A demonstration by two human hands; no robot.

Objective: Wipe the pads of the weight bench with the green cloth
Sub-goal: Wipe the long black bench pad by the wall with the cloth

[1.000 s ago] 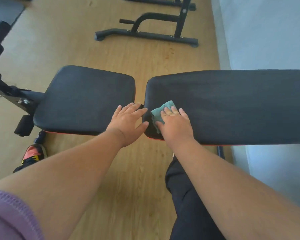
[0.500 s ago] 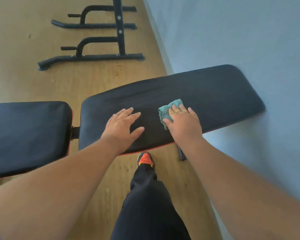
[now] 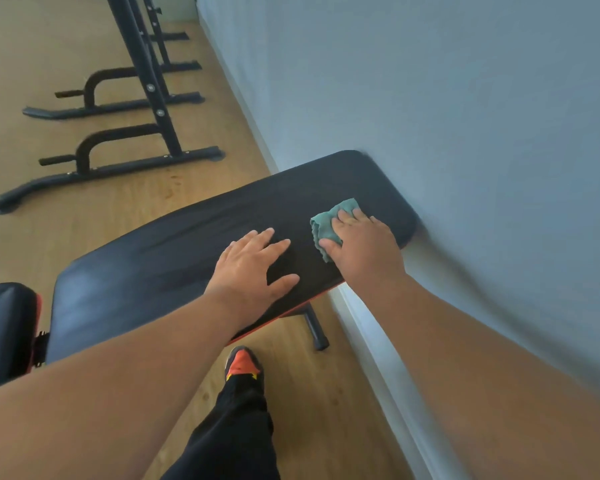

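Both your hands have slid along the long pad (image 3: pixel 194 251) toward the wall (image 3: pixel 465 133) since the earlier frame. Seat pad (image 3: pixel 4 327) sits far left. Left hand (image 3: pixel 252 268) rests flat, fingers spread; right hand (image 3: pixel 361 247) presses the green cloth (image 3: pixel 321 225) flat. Step: wiping the pad's far end. Next: probably cover that last strip, then return

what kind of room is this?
Probably a small gym or home workout room: a padded weight bench stands against a plain wall, and a black steel rack with floor feet stands behind it on a wood-look floor.
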